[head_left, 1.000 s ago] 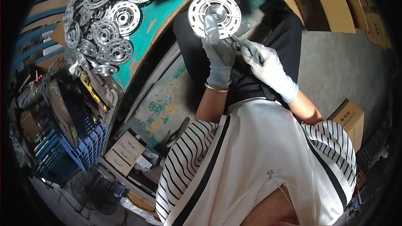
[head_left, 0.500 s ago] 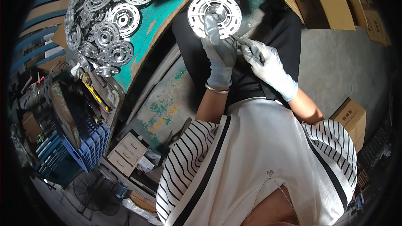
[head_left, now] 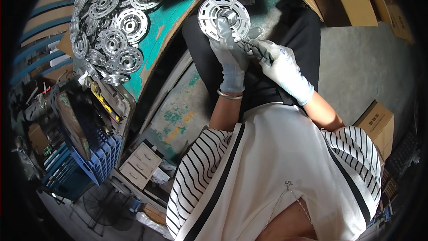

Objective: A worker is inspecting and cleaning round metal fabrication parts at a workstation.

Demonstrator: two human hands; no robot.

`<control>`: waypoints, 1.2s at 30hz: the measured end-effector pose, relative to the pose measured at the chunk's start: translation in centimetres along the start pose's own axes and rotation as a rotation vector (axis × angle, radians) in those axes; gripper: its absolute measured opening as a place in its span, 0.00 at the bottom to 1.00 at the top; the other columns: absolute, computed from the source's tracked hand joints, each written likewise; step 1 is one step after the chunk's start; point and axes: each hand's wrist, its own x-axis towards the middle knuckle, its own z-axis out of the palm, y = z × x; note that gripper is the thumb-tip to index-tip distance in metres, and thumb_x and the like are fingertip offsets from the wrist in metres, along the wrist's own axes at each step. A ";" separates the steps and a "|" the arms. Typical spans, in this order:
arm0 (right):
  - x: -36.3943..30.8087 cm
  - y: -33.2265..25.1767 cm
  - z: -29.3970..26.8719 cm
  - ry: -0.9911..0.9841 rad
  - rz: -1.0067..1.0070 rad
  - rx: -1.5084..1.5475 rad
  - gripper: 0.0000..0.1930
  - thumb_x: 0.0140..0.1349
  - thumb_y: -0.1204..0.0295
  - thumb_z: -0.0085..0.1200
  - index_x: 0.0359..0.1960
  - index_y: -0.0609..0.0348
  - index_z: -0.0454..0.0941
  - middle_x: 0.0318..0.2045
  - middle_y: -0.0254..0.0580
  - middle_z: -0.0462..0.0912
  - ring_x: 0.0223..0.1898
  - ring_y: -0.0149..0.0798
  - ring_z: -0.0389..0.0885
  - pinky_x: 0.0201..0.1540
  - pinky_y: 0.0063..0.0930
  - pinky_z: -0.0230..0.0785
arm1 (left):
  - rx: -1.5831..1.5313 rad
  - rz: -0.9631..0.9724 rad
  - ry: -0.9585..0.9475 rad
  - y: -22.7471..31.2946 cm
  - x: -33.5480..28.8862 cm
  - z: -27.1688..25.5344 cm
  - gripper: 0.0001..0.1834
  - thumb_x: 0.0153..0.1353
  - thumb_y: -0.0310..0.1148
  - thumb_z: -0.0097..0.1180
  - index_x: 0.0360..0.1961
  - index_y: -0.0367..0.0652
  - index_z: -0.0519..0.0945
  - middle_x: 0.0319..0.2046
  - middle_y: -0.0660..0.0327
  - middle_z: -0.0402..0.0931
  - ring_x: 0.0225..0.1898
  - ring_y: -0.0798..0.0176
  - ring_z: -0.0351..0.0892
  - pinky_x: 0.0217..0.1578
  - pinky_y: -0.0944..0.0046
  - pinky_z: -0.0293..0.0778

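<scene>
Teal bench [head_left: 171, 15] under metal discs [head_left: 113, 31]

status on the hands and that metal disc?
Left hand gloved, gripping slotted metal disc at its hub. Right hand gloved, holding a small tool against the disc's edge. Pile of similar discs on teal bench, apart; nothing blocking.

We see strong light from above on the round slotted metal disc [head_left: 224, 18] and the white gloves, which glare a little. The lower left is dim. Black fisheye corners bend the edges, and details there blur.
</scene>
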 end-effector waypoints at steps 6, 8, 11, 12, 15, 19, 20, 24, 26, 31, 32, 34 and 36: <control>0.2 0.4 0.1 -0.050 0.058 0.055 0.18 0.46 0.76 0.55 0.43 0.50 0.80 0.31 0.44 0.82 0.31 0.50 0.81 0.33 0.39 0.75 | 0.076 0.051 -0.025 -0.2 0.4 -0.2 0.22 0.69 0.44 0.42 0.50 0.32 0.67 0.37 0.52 0.75 0.28 0.59 0.80 0.31 0.61 0.83; 0.2 0.6 0.1 -0.040 0.042 0.026 0.17 0.47 0.76 0.56 0.42 0.50 0.80 0.30 0.44 0.82 0.30 0.50 0.81 0.33 0.39 0.74 | 0.069 0.073 -0.035 -0.1 0.4 -0.3 0.21 0.70 0.43 0.41 0.51 0.32 0.67 0.37 0.52 0.75 0.29 0.59 0.80 0.31 0.60 0.83; 0.1 0.6 0.2 -0.019 0.015 -0.014 0.14 0.47 0.75 0.57 0.39 0.52 0.79 0.30 0.43 0.81 0.30 0.50 0.81 0.33 0.39 0.74 | 0.126 0.003 -0.091 0.7 0.1 -0.4 0.21 0.71 0.41 0.41 0.53 0.32 0.65 0.38 0.51 0.75 0.33 0.59 0.80 0.34 0.57 0.83; 0.1 0.6 0.2 -0.009 0.005 -0.026 0.13 0.48 0.74 0.57 0.37 0.52 0.79 0.29 0.43 0.81 0.30 0.51 0.80 0.32 0.40 0.73 | -0.036 -0.082 -0.100 1.1 -0.2 0.0 0.20 0.70 0.38 0.43 0.55 0.34 0.64 0.42 0.54 0.74 0.37 0.61 0.78 0.38 0.56 0.82; 0.1 1.1 -0.3 -0.106 0.022 -0.060 0.16 0.53 0.79 0.55 0.44 0.53 0.79 0.35 0.40 0.83 0.28 0.42 0.80 0.31 0.28 0.71 | -0.286 -0.194 -0.141 1.5 -0.4 0.2 0.21 0.69 0.35 0.46 0.58 0.36 0.62 0.45 0.56 0.72 0.43 0.62 0.77 0.41 0.51 0.81; 0.2 1.7 -3.1 -0.143 0.422 0.561 0.16 0.69 0.68 0.45 0.54 0.62 0.74 0.44 0.36 0.82 0.19 0.16 0.65 0.21 0.11 0.59 | -0.154 -0.092 -0.149 1.3 -0.6 -2.6 0.21 0.68 0.34 0.47 0.59 0.36 0.63 0.51 0.53 0.71 0.46 0.59 0.77 0.47 0.54 0.79; 0.7 0.2 -4.6 -0.049 0.369 0.725 0.18 0.68 0.69 0.47 0.54 0.69 0.72 0.43 0.42 0.82 0.17 0.18 0.65 0.21 0.10 0.59 | 0.049 0.051 -0.114 0.6 -0.6 -3.5 0.21 0.67 0.32 0.48 0.58 0.34 0.65 0.53 0.51 0.71 0.48 0.58 0.76 0.48 0.56 0.77; 1.1 0.3 -5.9 0.026 0.355 0.882 0.20 0.69 0.69 0.45 0.57 0.72 0.68 0.43 0.43 0.81 0.19 0.18 0.67 0.20 0.10 0.59 | 0.763 0.454 -0.385 2.5 2.6 -0.4 0.27 0.59 0.18 0.51 0.61 0.36 0.64 0.52 0.56 0.73 0.50 0.67 0.74 0.49 0.68 0.72; 0.4 -0.2 -5.8 0.095 0.315 0.823 0.20 0.69 0.69 0.45 0.57 0.71 0.68 0.43 0.42 0.81 0.20 0.18 0.68 0.20 0.11 0.60 | -0.058 0.088 -0.107 1.9 1.3 1.1 0.26 0.60 0.22 0.53 0.60 0.35 0.65 0.48 0.59 0.75 0.47 0.64 0.76 0.45 0.68 0.73; 1.7 -1.1 -6.2 0.031 0.343 0.828 0.16 0.68 0.73 0.47 0.55 0.65 0.72 0.42 0.37 0.83 0.19 0.18 0.70 0.23 0.13 0.65 | 0.578 0.421 -0.324 2.3 2.8 -0.8 0.22 0.67 0.28 0.45 0.61 0.36 0.62 0.46 0.54 0.74 0.47 0.61 0.75 0.46 0.63 0.73; 2.0 -1.5 -6.4 -0.021 0.348 0.786 0.16 0.68 0.74 0.46 0.55 0.65 0.72 0.41 0.38 0.84 0.24 0.21 0.76 0.28 0.15 0.69 | 0.208 -0.011 -0.368 2.8 2.6 -0.4 0.22 0.69 0.30 0.42 0.63 0.37 0.60 0.56 0.53 0.68 0.57 0.64 0.69 0.52 0.63 0.70; 2.4 -2.3 -6.2 -0.046 0.256 0.656 0.16 0.67 0.74 0.46 0.56 0.62 0.72 0.40 0.38 0.84 0.30 0.24 0.79 0.34 0.17 0.72 | 0.307 0.083 -0.378 3.5 2.6 0.8 0.22 0.69 0.36 0.45 0.61 0.39 0.63 0.55 0.53 0.70 0.55 0.58 0.72 0.55 0.55 0.70; 2.7 -2.2 -6.7 -0.124 0.155 0.471 0.17 0.65 0.71 0.50 0.56 0.59 0.72 0.41 0.40 0.84 0.37 0.28 0.81 0.42 0.22 0.72 | -0.666 -0.258 -0.289 6.2 1.9 5.0 0.22 0.69 0.40 0.44 0.60 0.42 0.65 0.54 0.54 0.72 0.54 0.52 0.73 0.57 0.43 0.68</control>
